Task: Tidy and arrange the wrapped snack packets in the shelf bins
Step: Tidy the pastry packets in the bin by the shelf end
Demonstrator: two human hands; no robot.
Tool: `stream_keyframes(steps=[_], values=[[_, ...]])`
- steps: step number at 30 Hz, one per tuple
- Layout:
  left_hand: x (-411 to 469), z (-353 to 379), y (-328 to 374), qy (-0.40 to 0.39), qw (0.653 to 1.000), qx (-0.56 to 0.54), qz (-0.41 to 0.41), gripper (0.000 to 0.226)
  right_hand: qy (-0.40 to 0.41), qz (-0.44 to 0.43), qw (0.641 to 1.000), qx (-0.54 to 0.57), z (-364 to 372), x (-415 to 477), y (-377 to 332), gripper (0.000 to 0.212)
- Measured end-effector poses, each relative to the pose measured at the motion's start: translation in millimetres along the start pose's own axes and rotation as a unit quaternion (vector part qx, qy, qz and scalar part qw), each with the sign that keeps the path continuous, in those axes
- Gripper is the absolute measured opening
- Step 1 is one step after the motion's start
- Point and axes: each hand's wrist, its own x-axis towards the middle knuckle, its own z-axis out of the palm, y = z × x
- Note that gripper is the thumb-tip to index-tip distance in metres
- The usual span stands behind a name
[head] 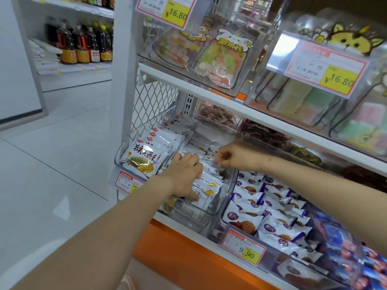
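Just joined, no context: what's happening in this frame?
A person has both hands in the clear bin, sorting white snack packets. The left hand rests on the loose ones, its fingertips hidden among them. The right hand pinches one packet's edge. Packets at the bin's left stand in a row, and the rest lie jumbled. No hand touches the neighbouring purple-and-white packets.

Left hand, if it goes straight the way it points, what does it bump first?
Most likely the white snack packets in the clear bin; the left hand seems to touch them, though depth is unclear.
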Motion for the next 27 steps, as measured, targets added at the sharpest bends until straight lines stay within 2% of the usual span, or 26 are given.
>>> stream_keyframes(steps=[2, 5, 8, 10, 12, 14, 16, 19, 23, 27], values=[[-1, -1, 1, 0.001, 1.000, 0.000, -0.003, 0.047, -0.057, 0.010, 0.998, -0.024, 1, 4, -8, 0.020], [-1, -2, 2, -0.006, 1.000, -0.006, -0.009, 0.049, -0.139, 0.030, 0.988, -0.061, 7, 16, -18, 0.019], [-1, -1, 1, -0.006, 0.999, -0.035, -0.012, 0.061, -0.145, 0.039, 0.985, -0.090, 9, 23, -22, 0.015], [-1, -3, 0, -0.012, 0.999, -0.040, -0.010, 0.082, -0.139, 0.053, 0.984, -0.099, 8, 25, -23, 0.020], [-1, -4, -1, -0.031, 0.999, -0.021, -0.009, 0.102, -0.133, 0.053, 0.985, -0.098, 7, 26, -20, 0.015], [-1, -5, 0, -0.038, 0.999, -0.002, -0.003, 0.109, -0.128, 0.052, 0.988, -0.071, 3, 26, -15, 0.008], [0, -5, -1, -0.033, 0.999, -0.001, 0.004, 0.110, -0.121, 0.066, 0.990, -0.027, -3, 26, -9, 0.008], [1, -5, -3, -0.029, 1.000, 0.001, 0.004, 0.104, -0.157, 0.074, 0.985, -0.015, -10, 29, -6, 0.025], [2, -2, -4, -0.039, 0.999, 0.002, 0.002, 0.097, -0.148, 0.065, 0.986, 0.036, -18, 33, -4, 0.026], [2, 0, -6, -0.030, 0.999, -0.022, -0.003, 0.092, -0.152, 0.066, 0.986, -0.021, -5, 34, -3, 0.025]])
